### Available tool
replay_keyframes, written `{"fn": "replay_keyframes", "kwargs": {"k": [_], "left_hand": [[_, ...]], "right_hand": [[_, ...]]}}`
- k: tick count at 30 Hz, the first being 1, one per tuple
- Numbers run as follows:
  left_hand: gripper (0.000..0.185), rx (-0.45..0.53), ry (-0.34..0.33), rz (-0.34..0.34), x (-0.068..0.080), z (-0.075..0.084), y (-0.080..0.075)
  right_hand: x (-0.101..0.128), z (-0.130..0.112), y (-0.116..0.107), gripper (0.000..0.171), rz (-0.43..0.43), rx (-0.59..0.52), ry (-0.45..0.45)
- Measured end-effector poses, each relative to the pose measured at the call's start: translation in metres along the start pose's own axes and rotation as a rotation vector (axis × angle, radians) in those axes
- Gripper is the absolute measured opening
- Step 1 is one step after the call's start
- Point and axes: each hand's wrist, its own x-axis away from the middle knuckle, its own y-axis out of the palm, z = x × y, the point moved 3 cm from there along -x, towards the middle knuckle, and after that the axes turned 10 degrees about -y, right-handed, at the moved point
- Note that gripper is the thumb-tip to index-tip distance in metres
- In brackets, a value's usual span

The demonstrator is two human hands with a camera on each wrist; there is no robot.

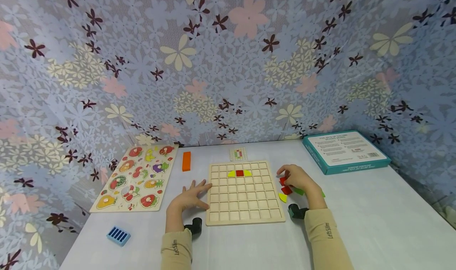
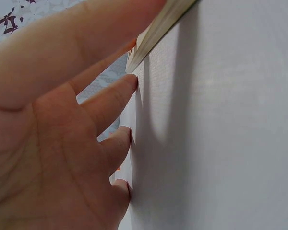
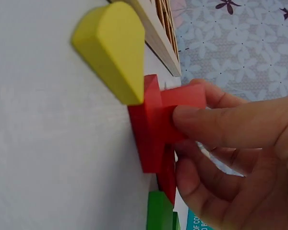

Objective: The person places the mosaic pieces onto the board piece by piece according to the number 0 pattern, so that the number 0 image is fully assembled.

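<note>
A wooden grid board [image 1: 244, 206] lies on the white table [image 1: 370, 222], with a red square [image 1: 240, 173] between two yellow pieces in its top rows. My left hand [image 1: 190, 198] lies flat on the table, fingers [image 2: 116, 96] spread, touching the board's left edge [image 2: 153, 33]. My right hand [image 1: 297, 179] is just right of the board among loose pieces. It pinches a red piece [image 3: 180, 108] between thumb and fingers. Another red piece [image 3: 151, 136], a yellow quarter-round [image 3: 113, 45] and a green piece [image 3: 159, 211] lie beside it.
A fruit peg puzzle [image 1: 137, 177] lies at the left, an orange block [image 1: 186, 161] next to it. A small pattern card [image 1: 238, 154] lies behind the board. A teal box [image 1: 345, 151] sits at the back right, a blue ridged piece [image 1: 118, 235] near the front left.
</note>
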Motion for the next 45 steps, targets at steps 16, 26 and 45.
{"fn": "replay_keyframes", "kwargs": {"k": [16,26,45], "left_hand": [[0.079,-0.009,0.005,0.002,0.002,0.001,-0.001],[0.079,-0.008,0.003,0.007,0.002,0.001,-0.001],[0.076,-0.010,0.021,-0.009,0.004,0.002,-0.002]], "right_hand": [[0.000,-0.014,-0.002,0.026,0.169,0.008,-0.006],[-0.001,-0.023,0.002,0.019,0.202,-0.009,0.004],[-0.013,-0.056,0.014,0.012,0.181,-0.044,-0.155]]}}
